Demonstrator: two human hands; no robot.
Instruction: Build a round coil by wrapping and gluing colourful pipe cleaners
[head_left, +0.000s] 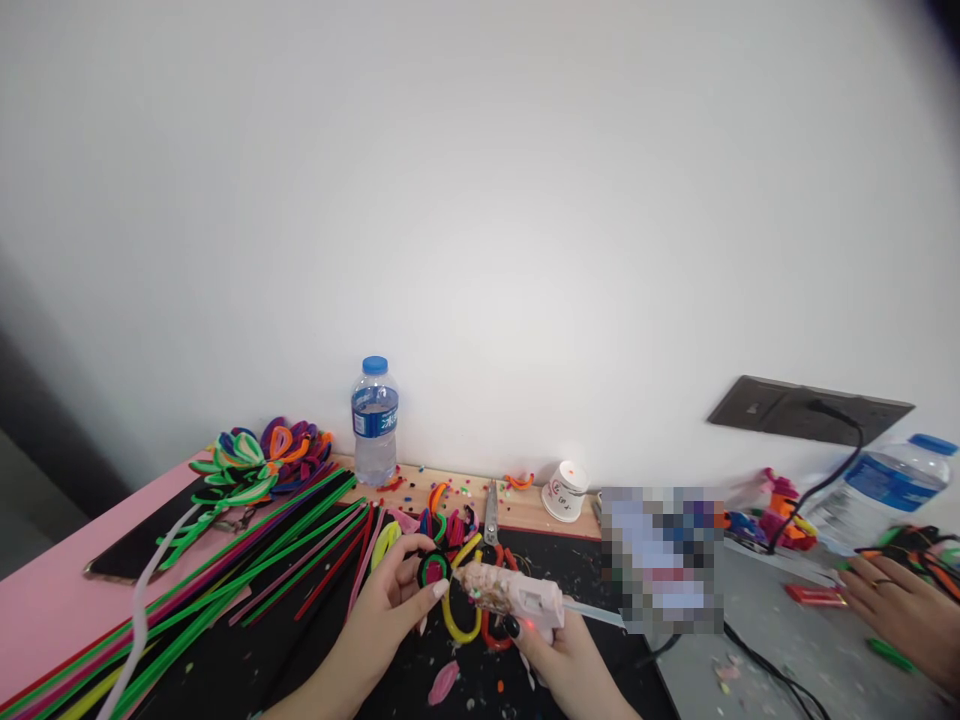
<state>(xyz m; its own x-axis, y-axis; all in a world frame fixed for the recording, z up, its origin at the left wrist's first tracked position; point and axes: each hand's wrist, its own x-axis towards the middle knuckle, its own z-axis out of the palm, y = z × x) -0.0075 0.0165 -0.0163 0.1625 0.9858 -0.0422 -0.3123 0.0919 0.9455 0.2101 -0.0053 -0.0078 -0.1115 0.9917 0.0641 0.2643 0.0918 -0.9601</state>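
My left hand (pixel 386 595) pinches a small round pipe-cleaner coil (pixel 433 570), black outside, green within and pinkish red at the centre. Wrapped around the handle of a pale pink hot glue gun (pixel 514 592) is my right hand (pixel 570 655). The gun's nozzle points left at the coil, close to it; whether they touch I cannot tell. A clear glue stick (pixel 592 611) juts from the gun's back, and a red light shows near the grip. Behind the gun lie a yellow pipe-cleaner loop (pixel 459 628) and scissors (pixel 491 515), handles partly hidden. A pink petal (pixel 443 683) rests on the black mat.
Long pipe cleaners (pixel 247 570) spread over the left side, near pipe-cleaner flowers (pixel 262 455) and a dark phone (pixel 135 540). A water bottle (pixel 375 425) and a paper cup (pixel 564 492) stand by the wall. Black cables (pixel 776 670) and another person's hand (pixel 896 610) are at right.
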